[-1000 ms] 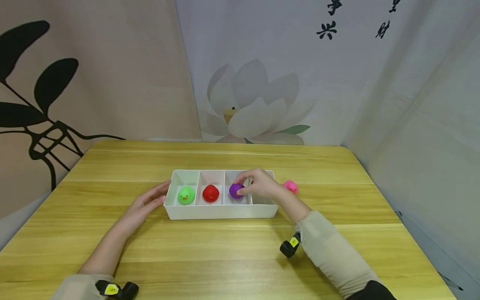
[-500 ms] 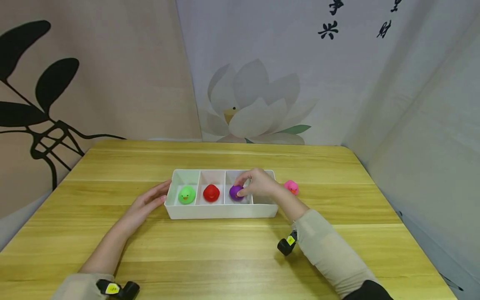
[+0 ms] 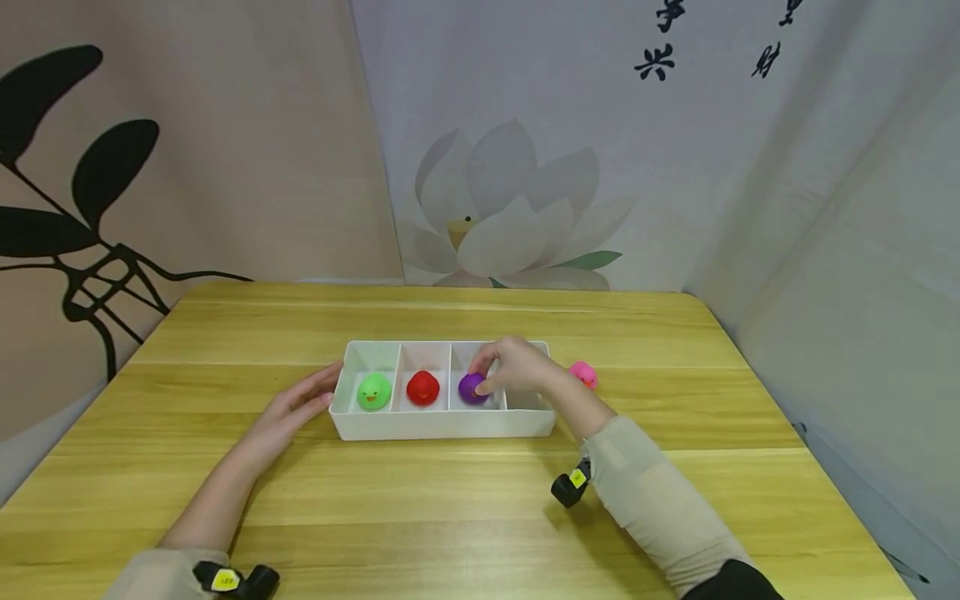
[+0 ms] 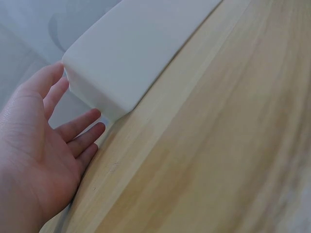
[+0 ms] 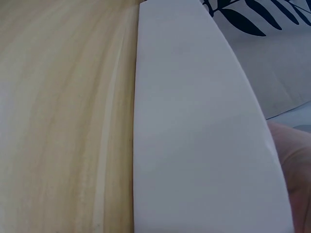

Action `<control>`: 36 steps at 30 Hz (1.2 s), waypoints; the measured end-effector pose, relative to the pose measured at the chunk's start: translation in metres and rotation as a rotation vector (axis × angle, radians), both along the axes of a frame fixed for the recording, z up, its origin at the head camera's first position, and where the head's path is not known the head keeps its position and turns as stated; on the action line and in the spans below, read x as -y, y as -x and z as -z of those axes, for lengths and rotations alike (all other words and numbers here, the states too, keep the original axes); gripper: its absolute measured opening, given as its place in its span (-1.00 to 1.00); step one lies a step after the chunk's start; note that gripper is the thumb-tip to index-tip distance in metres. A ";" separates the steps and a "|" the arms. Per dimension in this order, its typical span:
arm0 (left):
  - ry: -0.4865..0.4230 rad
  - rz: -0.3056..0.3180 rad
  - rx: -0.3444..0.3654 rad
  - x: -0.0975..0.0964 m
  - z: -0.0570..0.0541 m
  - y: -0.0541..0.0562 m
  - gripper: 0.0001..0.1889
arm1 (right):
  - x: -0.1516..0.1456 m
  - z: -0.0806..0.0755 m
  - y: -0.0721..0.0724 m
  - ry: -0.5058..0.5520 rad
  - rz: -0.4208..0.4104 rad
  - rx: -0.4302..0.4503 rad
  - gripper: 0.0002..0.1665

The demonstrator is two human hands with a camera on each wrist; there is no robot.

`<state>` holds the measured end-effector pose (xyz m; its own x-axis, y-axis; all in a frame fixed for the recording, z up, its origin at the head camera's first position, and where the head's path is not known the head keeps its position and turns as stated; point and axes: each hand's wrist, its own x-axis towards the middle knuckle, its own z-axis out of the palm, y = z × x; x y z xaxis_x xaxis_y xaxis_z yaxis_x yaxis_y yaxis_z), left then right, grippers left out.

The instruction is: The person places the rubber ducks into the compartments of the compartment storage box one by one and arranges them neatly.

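A white box [image 3: 442,427] with a row of compartments sits on the table. In its third compartment from the left is a purple toy duck [image 3: 469,388], which my right hand [image 3: 521,367] pinches between thumb and fingers. The hand covers part of the duck and the rightmost compartment. My left hand [image 3: 283,417] touches the box's left end, its fingers fairly straight; the left wrist view shows that hand [image 4: 39,141] with fingers spread at the box's end [image 4: 131,53]. From the right wrist, the box's front wall [image 5: 199,126] hides most of the right hand [image 5: 294,160].
A green toy duck [image 3: 373,392] occupies the leftmost compartment, and a red toy duck [image 3: 423,388] the second one. Beyond the right forearm, a pink toy duck [image 3: 583,375] lies on the wooden table [image 3: 450,508], right of the box. Printed curtains [image 3: 285,150] hang behind.
The purple duck has sunk slightly within its compartment, along with my right fingertips. My right forearm has shifted a little to the left. The left hand stays at the box's end.
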<state>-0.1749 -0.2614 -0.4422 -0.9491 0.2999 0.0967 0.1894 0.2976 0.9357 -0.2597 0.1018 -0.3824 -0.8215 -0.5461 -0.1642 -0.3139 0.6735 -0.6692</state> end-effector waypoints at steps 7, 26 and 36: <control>-0.004 -0.005 0.025 -0.001 0.001 0.001 -0.46 | -0.004 -0.001 -0.002 0.020 -0.015 -0.037 -0.74; -0.014 0.006 0.013 -0.001 0.000 0.001 -0.46 | -0.037 -0.016 -0.022 0.326 0.091 -0.136 -0.70; -0.010 -0.002 0.023 -0.001 0.000 0.000 -0.46 | -0.066 -0.022 -0.038 0.438 0.204 -0.142 -0.69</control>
<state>-0.1754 -0.2604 -0.4422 -0.9518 0.2966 0.0780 0.1672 0.2884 0.9428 -0.2216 0.1680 -0.3608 -0.9162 -0.3651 0.1652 -0.3134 0.3959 -0.8631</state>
